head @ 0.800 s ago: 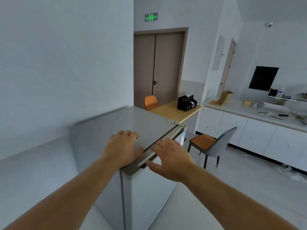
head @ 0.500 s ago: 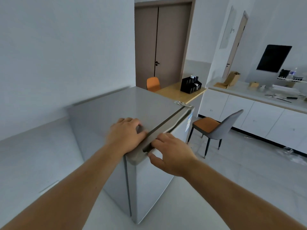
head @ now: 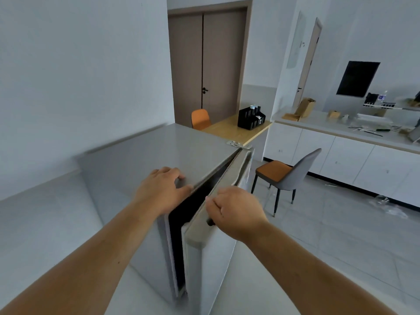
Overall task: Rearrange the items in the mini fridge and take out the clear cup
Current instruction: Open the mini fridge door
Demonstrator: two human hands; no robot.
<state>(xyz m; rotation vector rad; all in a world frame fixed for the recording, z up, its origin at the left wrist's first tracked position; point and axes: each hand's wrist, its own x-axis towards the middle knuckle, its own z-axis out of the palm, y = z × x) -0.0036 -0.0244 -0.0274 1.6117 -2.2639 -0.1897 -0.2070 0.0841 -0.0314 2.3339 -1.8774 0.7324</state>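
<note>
At the frame's centre the silver steel mini fridge (head: 145, 160) has its stiff door (head: 211, 251) ajar; right hand (head: 236, 214) fingers curl round its top-edge handle, the best hold; left hand (head: 161, 192) lies flat, open; the likely light, slippery clear cup is unseen

Walls: plain white.
Floor: pale grey tiles (head: 341, 235).
Door: brown double door (head: 208, 64).
Seating: grey chair (head: 288, 176), orange seat.
Cabinets: white, under counter (head: 341, 130).

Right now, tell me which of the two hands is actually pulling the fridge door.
The right hand: it is curled over the top edge of the partly open fridge door. The left hand only lies flat on the fridge top, at its front edge.
</note>
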